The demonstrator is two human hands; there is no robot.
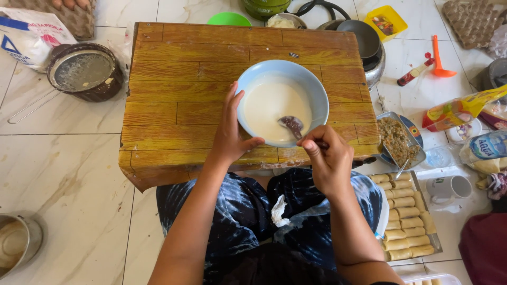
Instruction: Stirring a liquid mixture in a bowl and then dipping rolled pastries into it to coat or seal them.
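A light blue bowl [311, 87] of pale creamy liquid stands on a low wooden table [179, 79]. My left hand [228, 129] grips the bowl's left rim, thumb hooked under its near edge. My right hand [327, 155] pinches the handle of a spoon [292, 125], whose dark head dips into the liquid near the bowl's front side. A crumpled white tissue [278, 210] lies on my lap below the table edge.
On the tiled floor: a sieve over a dark pot [84, 71] at left, a metal pot [16, 245] at lower left, a tray of rolled pastries [406, 221], a filling dish [398, 140], a white mug [449, 186], packets and pans at right.
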